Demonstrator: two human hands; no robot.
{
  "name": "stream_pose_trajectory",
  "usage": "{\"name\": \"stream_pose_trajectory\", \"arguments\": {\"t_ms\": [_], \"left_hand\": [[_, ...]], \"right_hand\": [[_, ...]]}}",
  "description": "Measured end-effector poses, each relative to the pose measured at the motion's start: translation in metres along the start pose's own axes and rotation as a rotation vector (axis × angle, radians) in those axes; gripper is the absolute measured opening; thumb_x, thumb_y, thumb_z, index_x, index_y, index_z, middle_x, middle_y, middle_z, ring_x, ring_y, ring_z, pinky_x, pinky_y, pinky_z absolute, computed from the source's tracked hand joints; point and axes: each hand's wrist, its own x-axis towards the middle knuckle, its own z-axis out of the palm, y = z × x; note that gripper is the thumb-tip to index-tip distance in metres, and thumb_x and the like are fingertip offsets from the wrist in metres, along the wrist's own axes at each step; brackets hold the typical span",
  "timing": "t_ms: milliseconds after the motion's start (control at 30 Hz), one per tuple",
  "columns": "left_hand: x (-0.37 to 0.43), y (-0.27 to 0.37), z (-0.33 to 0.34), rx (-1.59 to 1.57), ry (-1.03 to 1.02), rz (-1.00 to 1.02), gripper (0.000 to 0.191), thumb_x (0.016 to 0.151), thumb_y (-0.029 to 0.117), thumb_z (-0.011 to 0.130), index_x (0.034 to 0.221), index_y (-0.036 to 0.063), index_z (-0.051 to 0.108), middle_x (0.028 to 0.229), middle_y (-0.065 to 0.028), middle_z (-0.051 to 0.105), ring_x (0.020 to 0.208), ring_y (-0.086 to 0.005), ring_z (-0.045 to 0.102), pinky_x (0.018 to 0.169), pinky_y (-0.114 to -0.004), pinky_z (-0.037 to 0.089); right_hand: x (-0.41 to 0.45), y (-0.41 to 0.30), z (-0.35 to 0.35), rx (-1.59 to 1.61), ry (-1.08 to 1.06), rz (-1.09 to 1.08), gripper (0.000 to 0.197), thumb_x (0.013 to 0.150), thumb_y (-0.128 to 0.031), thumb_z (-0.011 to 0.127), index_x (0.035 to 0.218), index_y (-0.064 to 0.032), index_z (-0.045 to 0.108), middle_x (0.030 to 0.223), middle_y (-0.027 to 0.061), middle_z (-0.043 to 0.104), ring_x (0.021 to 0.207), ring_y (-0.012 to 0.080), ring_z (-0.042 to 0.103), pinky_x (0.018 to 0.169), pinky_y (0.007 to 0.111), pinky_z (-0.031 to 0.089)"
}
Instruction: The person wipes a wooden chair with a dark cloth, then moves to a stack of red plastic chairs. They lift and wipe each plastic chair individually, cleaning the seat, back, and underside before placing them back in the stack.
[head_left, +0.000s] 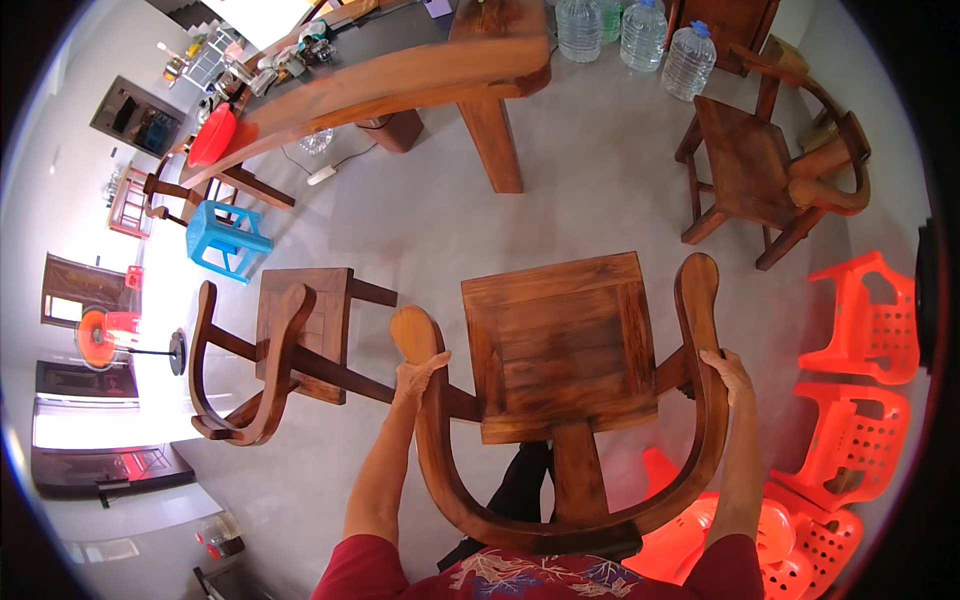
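A wooden armchair (562, 345) with a curved horseshoe-shaped armrest stands directly before me, its back rail close to my body and its seat facing away. My left hand (420, 375) grips the left arm of the chair just behind its rounded end. On the other side my right hand (729, 375) is closed around the right arm, a little behind its end. The chair's legs are mostly hidden beneath the seat.
Another wooden armchair (307, 330) is at left, near a blue plastic stool (225, 238). Ahead runs a long wooden table (390, 79). A third armchair (750, 157) and water bottles (688, 64) are at upper right. Red plastic chairs (862, 442) line the right. A fan (96, 337) stands far left.
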Motion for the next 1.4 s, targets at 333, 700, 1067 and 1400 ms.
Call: {"name": "stream_pose_trajectory", "arguments": {"t_ms": [333, 700, 1067, 1400], "left_hand": [[0.034, 0.024, -0.008, -0.011, -0.052, 0.078, 0.054, 0.056, 0.027, 0.08, 0.098, -0.0029, 0.063, 0.089, -0.0074, 0.062, 0.077, -0.0187, 0.058, 0.068, -0.034, 0.048], [0.086, 0.117, -0.056, -0.017, 0.067, 0.125, 0.05, 0.057, 0.025, 0.079, 0.095, -0.0034, 0.064, 0.085, -0.0068, 0.062, 0.072, -0.0182, 0.058, 0.064, -0.033, 0.046], [0.235, 0.195, -0.115, 0.027, 0.04, 0.119, 0.056, 0.055, 0.029, 0.079, 0.098, -0.0037, 0.064, 0.086, -0.0072, 0.062, 0.073, -0.0186, 0.059, 0.065, -0.033, 0.047], [0.315, 0.226, -0.118, 0.066, -0.046, 0.101, 0.053, 0.059, 0.028, 0.077, 0.098, -0.0042, 0.063, 0.086, -0.0075, 0.061, 0.073, -0.0172, 0.057, 0.065, -0.033, 0.046]], "right_hand": [[0.012, -0.007, 0.014, 0.043, 0.135, -0.121, 0.05, 0.078, -0.029, 0.071, 0.111, 0.0049, 0.057, 0.097, 0.0145, 0.065, 0.085, 0.0223, 0.064, 0.074, 0.033, 0.054], [0.043, -0.106, 0.09, 0.113, 0.085, -0.187, 0.063, 0.072, -0.038, 0.076, 0.111, 0.0084, 0.056, 0.099, 0.0165, 0.064, 0.085, 0.022, 0.062, 0.074, 0.029, 0.05], [0.103, -0.184, 0.204, 0.099, 0.159, -0.148, 0.077, 0.067, -0.042, 0.079, 0.117, 0.0106, 0.053, 0.109, 0.0198, 0.061, 0.099, 0.0252, 0.059, 0.087, 0.031, 0.046], [0.134, -0.229, 0.253, 0.017, 0.261, -0.155, 0.056, 0.071, -0.04, 0.075, 0.104, 0.0035, 0.064, 0.091, 0.0109, 0.066, 0.08, 0.018, 0.062, 0.072, 0.029, 0.049]]}}
